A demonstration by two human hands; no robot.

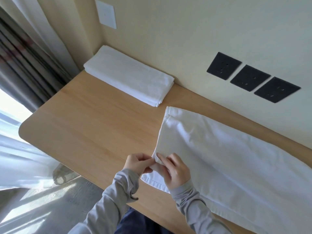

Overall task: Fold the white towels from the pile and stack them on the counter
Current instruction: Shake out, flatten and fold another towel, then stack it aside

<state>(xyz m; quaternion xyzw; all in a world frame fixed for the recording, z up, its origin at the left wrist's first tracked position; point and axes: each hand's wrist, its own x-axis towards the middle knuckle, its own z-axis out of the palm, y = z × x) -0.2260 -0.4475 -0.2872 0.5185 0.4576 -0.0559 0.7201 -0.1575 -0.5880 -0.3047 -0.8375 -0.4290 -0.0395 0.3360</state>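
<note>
Both hands, left hand (135, 163) and right hand (175, 173), pinch the towel (228, 157) corner at the bottom middle; folded towels (128, 75) sit upper left on the tabletop (92, 119).

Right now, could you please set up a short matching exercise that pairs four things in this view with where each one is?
Things:
1. folded towel stack
2. spread towel
3. three black outlets
4. white wall plate

Places:
A. high on the wall, near the curtain
B. in the far corner of the counter, against the wall
C. on the wall, above the spread cloth
D. flat on the counter, one corner pinched by both hands

Pairs: 1-B, 2-D, 3-C, 4-A
</note>
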